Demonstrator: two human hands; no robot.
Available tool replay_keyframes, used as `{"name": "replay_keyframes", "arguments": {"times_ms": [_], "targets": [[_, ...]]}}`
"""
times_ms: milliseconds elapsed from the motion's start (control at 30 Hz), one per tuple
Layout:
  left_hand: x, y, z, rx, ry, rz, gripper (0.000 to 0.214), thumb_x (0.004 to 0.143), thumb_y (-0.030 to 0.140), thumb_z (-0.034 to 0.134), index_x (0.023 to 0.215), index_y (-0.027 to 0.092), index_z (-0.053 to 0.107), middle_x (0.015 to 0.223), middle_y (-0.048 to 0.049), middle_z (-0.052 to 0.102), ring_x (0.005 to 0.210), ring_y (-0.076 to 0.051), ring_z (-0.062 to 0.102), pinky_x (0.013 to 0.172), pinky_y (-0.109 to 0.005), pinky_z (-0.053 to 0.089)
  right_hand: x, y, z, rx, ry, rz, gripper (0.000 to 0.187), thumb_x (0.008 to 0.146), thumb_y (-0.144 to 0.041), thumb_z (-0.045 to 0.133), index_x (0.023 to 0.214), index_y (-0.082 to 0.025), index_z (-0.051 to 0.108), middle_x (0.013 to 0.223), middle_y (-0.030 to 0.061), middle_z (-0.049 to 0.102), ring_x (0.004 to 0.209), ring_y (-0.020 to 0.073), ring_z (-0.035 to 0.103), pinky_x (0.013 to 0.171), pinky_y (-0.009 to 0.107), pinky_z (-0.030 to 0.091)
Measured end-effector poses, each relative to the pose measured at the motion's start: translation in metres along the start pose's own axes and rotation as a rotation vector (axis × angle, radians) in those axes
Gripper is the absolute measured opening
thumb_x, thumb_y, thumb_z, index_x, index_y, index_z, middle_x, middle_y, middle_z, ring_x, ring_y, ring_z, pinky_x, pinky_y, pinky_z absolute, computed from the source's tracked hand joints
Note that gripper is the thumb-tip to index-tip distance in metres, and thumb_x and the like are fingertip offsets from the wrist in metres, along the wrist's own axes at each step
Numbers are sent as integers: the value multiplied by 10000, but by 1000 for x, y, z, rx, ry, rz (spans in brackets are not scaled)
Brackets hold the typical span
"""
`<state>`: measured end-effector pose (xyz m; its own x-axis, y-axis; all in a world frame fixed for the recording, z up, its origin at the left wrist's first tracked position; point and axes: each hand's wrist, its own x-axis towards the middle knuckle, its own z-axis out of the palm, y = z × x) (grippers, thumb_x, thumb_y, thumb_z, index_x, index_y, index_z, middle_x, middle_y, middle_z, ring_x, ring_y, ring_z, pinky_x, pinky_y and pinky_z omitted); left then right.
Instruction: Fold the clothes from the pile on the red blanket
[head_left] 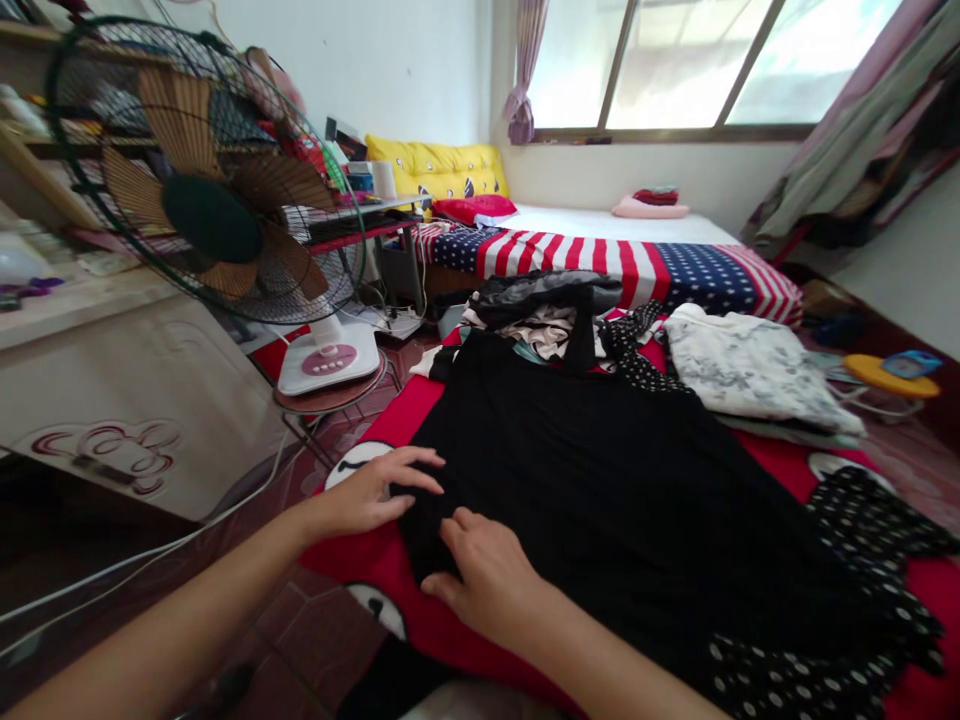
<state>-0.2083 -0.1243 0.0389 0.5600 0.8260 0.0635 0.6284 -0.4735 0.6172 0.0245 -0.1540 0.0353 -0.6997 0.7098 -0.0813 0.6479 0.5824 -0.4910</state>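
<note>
A black garment point(570, 470) with white-dotted ends lies spread over a red cover on a low surface in front of me. At its left edge, my left hand point(379, 490) is open, fingers stretched out over the cloth and thumb apart. My right hand point(487, 570) rests on the garment's near left part. Its fingers bend down and its thumb stands apart, with no fold visible between them. Dotted black fabric point(810, 670) shows at the garment's right end.
A pile of mixed clothes point(540, 310) lies behind the garment, and folded white patterned clothes point(750, 360) lie at the right. An electric fan point(214, 230) stands on a round stool point(330, 395) at the left. A bed with a flag-patterned cover point(600, 262) is beyond.
</note>
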Motion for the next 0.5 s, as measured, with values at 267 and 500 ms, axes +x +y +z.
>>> {"name": "replay_keyframes", "arguments": {"times_ms": [267, 500], "targets": [[-28, 8, -12, 44, -338, -221, 556, 931, 522, 436, 556, 204, 695, 585, -37, 652, 627, -152, 586, 676, -247, 416, 2, 25, -19, 446, 23, -168, 411, 778, -319, 723, 1176, -244, 658, 1015, 23, 672, 779, 135, 638, 684, 228, 471], [29, -19, -31, 103, -75, -411, 255, 747, 436, 616, 651, 216, 703, 585, 5, 659, 550, -161, 588, 529, -237, 387, 21, 137, -43, 316, 502, 241, 212, 803, -245, 595, 983, -194, 695, 923, 47, 699, 746, 176, 631, 709, 306, 494]]}}
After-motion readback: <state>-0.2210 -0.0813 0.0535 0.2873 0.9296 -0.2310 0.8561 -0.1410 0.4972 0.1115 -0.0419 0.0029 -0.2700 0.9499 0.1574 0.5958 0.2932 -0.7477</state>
